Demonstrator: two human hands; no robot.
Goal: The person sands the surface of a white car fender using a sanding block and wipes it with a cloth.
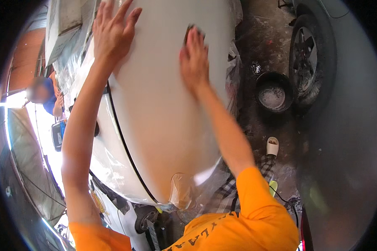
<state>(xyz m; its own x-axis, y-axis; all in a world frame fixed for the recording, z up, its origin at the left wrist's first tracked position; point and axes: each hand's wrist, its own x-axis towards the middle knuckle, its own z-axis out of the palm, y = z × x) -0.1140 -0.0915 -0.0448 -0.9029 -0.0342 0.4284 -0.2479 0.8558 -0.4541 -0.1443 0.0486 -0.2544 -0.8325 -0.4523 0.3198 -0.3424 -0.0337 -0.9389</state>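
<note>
A large pale car body panel (pixel 163 83) with a curved, smooth surface stretches out in front of me. My left hand (pixel 113 37) rests at the panel's far left part, its fingers spread and nothing in them. Farther right on the panel, my right hand (pixel 195 62) presses a small dark pad (pixel 189 30) against the surface. Only the pad's edges show past my fingers, so its exact kind is hidden. The right hand is slightly blurred. A black seam (pixel 120 136) runs along the left of the panel, with clear plastic film (pixel 113 178) beyond it.
To the right, a black bucket (pixel 262 90) of cloudy water stands on the wet, dark floor beside a wheel (pixel 308 58) of a dark car (pixel 356 104). A person (pixel 50 94) is at the far left. My sandalled foot (pixel 272 145) is near the bucket.
</note>
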